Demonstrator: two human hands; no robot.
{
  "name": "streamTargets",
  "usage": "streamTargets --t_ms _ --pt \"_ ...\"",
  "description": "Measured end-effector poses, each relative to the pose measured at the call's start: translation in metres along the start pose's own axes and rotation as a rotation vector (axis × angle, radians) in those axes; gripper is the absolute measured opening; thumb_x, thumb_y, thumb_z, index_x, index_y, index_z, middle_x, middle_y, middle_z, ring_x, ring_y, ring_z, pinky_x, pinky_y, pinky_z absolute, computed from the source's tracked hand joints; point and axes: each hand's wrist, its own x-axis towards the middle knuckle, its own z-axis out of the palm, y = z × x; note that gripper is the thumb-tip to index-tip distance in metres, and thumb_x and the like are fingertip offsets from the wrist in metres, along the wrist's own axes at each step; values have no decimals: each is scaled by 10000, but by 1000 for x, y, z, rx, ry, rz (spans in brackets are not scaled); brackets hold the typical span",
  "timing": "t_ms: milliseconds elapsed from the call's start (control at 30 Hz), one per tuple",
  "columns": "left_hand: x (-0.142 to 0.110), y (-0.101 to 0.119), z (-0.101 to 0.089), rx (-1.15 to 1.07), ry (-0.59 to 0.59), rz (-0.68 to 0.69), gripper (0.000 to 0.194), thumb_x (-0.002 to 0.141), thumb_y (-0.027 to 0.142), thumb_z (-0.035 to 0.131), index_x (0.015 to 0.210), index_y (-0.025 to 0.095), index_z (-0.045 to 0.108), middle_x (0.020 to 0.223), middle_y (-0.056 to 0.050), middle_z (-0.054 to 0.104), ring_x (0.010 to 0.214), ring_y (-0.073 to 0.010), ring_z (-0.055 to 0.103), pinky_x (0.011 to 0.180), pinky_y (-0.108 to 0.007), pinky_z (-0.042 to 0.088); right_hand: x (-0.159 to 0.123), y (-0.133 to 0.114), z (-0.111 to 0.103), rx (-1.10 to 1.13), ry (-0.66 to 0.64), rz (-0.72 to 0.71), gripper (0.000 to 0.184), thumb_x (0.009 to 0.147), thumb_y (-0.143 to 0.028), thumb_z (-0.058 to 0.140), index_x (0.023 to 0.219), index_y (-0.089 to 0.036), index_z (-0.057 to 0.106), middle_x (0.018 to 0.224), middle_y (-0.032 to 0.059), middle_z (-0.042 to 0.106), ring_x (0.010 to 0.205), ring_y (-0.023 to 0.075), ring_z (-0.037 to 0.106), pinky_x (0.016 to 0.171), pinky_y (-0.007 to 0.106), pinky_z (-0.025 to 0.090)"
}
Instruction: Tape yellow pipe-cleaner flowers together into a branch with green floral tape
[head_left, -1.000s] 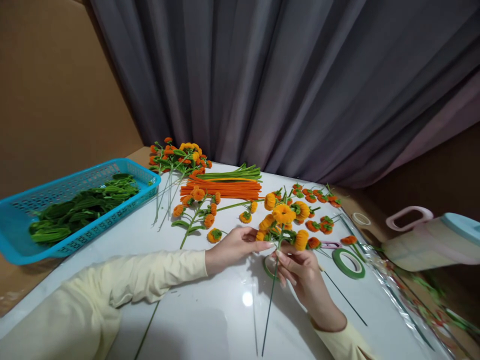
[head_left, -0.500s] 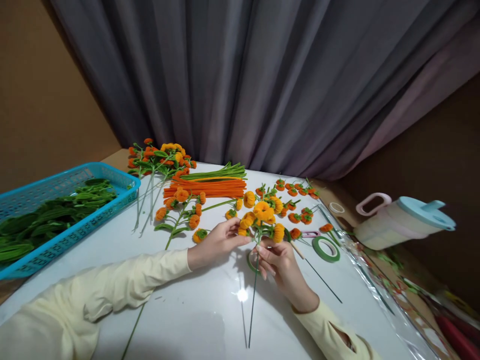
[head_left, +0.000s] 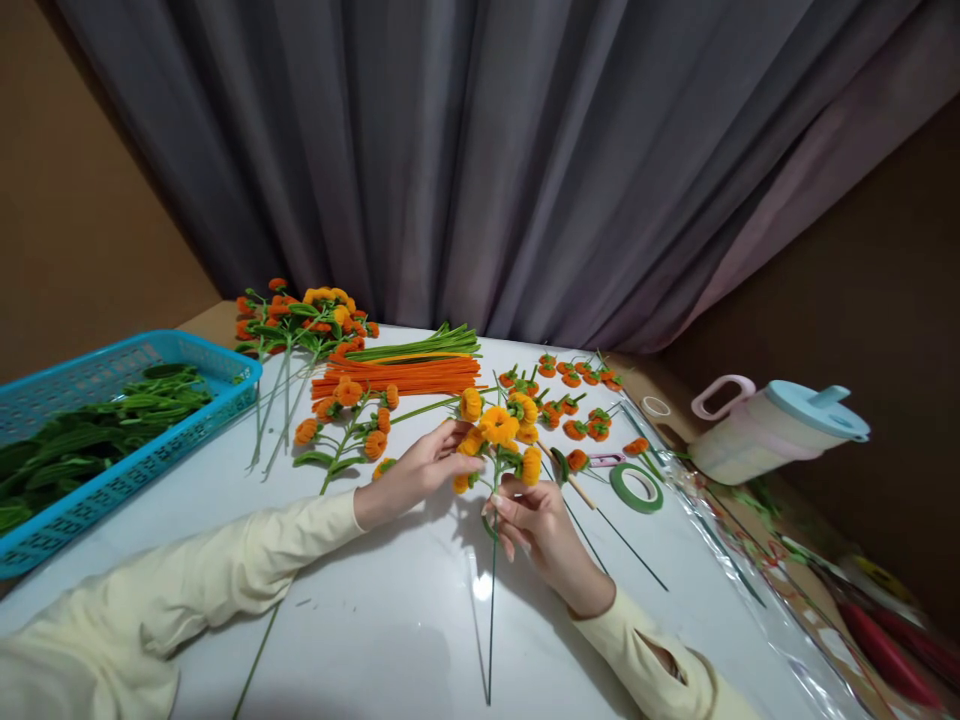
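Note:
A spray of yellow pipe-cleaner flowers (head_left: 498, 426) stands upright over the table on a thin dark green wire stem (head_left: 491, 620). My right hand (head_left: 541, 525) pinches that stem just under the blooms, fingers closed. From the left, my left hand (head_left: 420, 468) reaches in, thumb and fingers closed on the lower left blooms of the spray. Behind the right fingers a green ring, seemingly a roll of tape (head_left: 489, 522), is mostly hidden. To the left lies an orange flower spray (head_left: 349, 420) with green leaves, its long stem running under my left sleeve.
A blue basket (head_left: 259, 375) of green leaves stands left. Orange and green pipe cleaners (head_left: 401, 376) lie behind, beside finished flower stems (head_left: 300, 315). Small orange flowers (head_left: 576, 430), green tape (head_left: 636, 488) and a wooden-handled tool (head_left: 582, 490) are right, before a lidded cup (head_left: 780, 430).
The view has turned slightly, so most things sit further left. Both hands stay at the yellow spray, its stem now more upright in view.

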Motion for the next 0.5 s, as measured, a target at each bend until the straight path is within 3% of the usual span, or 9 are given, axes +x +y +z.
streamTargets --t_ms 233,500 --pt "3 -1 -2 -27 56 78 213 816 237 541 1009 165 594 1042 -80 646 1042 -222 565 919 -323 414 0 1 1 10 0 11 241 662 -305 766 586 -112 643 406 -56 423 297 45 338 320 191 327" --pt "5 -8 0 -77 89 47 231 792 239 601 1002 145 570 1004 -80 653 966 -200 606 843 -297 454 2 0 2 52 -3 22 263 637 -290 784 547 -121 604 398 -70 387 288 34 292 300 188 317"
